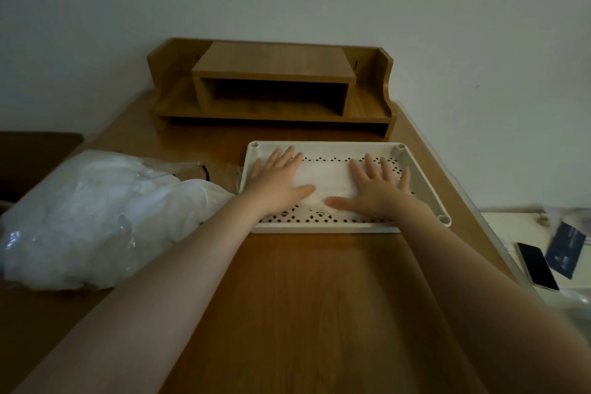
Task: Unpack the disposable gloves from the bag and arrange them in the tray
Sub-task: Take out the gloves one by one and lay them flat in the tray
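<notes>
Translucent gloves point(326, 181) lie flat in the tray point(425, 176); my left hand point(277, 182) and right hand point(377, 190) press them, fingers straight, gripping nothing. Next, probably more from the bag point(96, 217).

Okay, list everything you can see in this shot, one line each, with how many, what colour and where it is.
desk: one, brown wood, fills the foreground.
shelf organiser: one, brown wood, far edge of the desk against the wall.
tray: one, white, perforated floor, middle of the desk in front of the organiser.
gloves: a flat translucent white layer, count unclear, on the tray floor under both hands.
bag: one, clear plastic, stuffed with white gloves, on the desk left of the tray.
phone: one, dark screen, on a pale surface right of the desk.
dark blue packet: one, beside the phone, blurred.
left hand: fingers straight, pressing flat on the gloves.
right hand: fingers straight, pressing flat on the gloves.
</notes>
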A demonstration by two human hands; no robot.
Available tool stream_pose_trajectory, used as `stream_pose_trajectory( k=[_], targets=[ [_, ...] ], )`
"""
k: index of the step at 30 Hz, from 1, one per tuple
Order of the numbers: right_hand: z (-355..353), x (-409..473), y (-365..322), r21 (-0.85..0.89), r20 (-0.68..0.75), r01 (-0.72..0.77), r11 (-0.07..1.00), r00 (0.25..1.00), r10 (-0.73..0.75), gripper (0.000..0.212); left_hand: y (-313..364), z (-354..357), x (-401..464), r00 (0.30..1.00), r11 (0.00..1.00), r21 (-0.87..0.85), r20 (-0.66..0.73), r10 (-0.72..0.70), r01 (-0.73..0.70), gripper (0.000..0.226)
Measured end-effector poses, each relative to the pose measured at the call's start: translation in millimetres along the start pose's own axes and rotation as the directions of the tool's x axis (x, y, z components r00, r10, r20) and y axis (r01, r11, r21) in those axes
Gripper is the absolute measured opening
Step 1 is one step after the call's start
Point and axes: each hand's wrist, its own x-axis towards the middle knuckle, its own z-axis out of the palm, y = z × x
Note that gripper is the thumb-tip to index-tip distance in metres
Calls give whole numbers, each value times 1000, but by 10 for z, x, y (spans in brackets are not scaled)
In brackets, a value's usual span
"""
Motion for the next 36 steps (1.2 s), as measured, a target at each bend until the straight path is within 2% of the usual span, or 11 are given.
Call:
stream_pose_trajectory(
  k=[2, 4, 7, 10, 12, 16, 21, 23, 25, 28, 36],
  targets=[
    [-69, -53, -64, 22, -56, 17, 1000, 998, -15, 114, 87, -167, -126, 979, 983, -166, -199, 40, -74, 57],
    [-199, -151, -241, 157, -165, 94, 983, 984, -68, 103, 154, -387, -302, 937, 920, -370, -350, -12, -126, 40],
    [-428, -359, -671, 454, -461, 405, 794, 869, -181, 45, 135, -707, -546, 880, 852, -491, -467, -82, -181, 27],
    [-461, -552, -1178, 402, -557, 615, 678, 752, -352, 15, -26, -901, -711, 865, 769, -602, -484, -134, -218, 26],
    [-340, -559, -1470, 411, -495, 609, 678, 774, -395, 17, -183, -924, -803, 859, 730, -651, -479, -180, -210, 27],
    [-61, -467, -1882, 483, -414, 499, 720, 854, -314, 35, -423, -878, -910, 875, 737, -665, -423, -236, -123, 26],
    [4, -365, -2070, 528, -398, 411, 743, 893, -211, 22, -568, -925, -947, 909, 733, -675, -353, -219, -85, 25],
    [-96, -410, -2021, 694, -412, 408, 593, 901, -137, 23, -606, -925, -951, 922, 702, -705, -330, -201, -99, 20],
    [-228, -488, -1952, 841, -397, 394, 371, 915, -73, 25, -619, -919, -970, 943, 667, -737, -289, -166, -109, 16],
    [-377, -550, -1836, 918, -366, 367, 152, 930, -34, 19, -605, -904, -977, 952, 656, -741, -284, -117, -140, 28],
    [-676, -688, -1586, 917, -399, 399, -11, 916, -42, 18, -536, -904, -961, 951, 635, -768, -248, -182, -79, 46]
  ],
)
